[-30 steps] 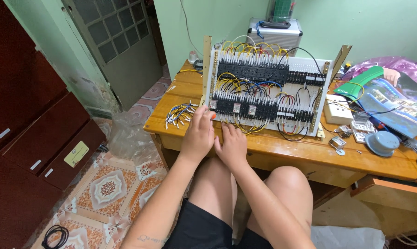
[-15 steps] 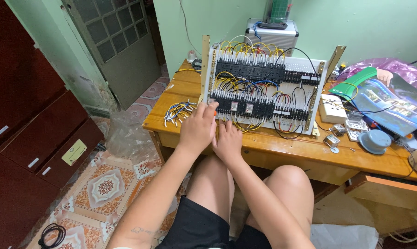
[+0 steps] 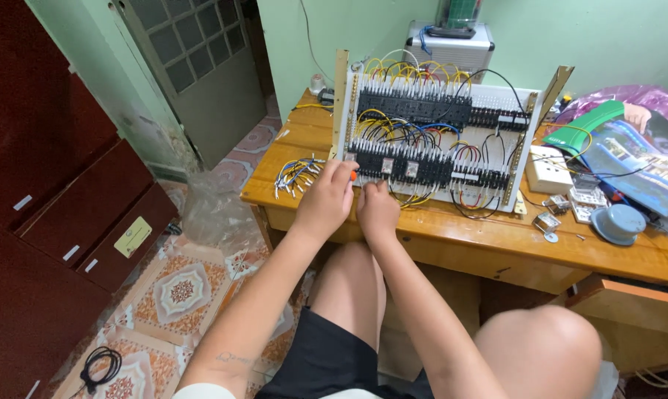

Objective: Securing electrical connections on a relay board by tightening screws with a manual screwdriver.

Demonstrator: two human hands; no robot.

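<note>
A white wiring panel (image 3: 522, 103) stands tilted up on the wooden table (image 3: 452, 236), with rows of black terminal blocks and many yellow, blue, red and black wires. My left hand (image 3: 325, 201) is curled at the panel's lower left corner around a small tool with an orange end (image 3: 354, 176). My right hand (image 3: 377, 214) is beside it, fingertips against the bottom row of black blocks (image 3: 408, 168). What its fingers pinch is hidden. A bundle of loose coloured wires (image 3: 295, 174) lies just left of my left hand.
Right of the panel lie a white switch box (image 3: 548, 168), small metal parts (image 3: 547, 223), a grey round cap (image 3: 618, 222) and a green magazine (image 3: 637, 148). A metal case (image 3: 459, 46) stands behind. Dark red cabinet (image 3: 46, 192) at left; plastic bag (image 3: 216, 214) and black cable (image 3: 101, 366) on the floor.
Both hands stay at the panel's lower left, and have edged slightly closer to its bottom row. The view has shifted a little.
</note>
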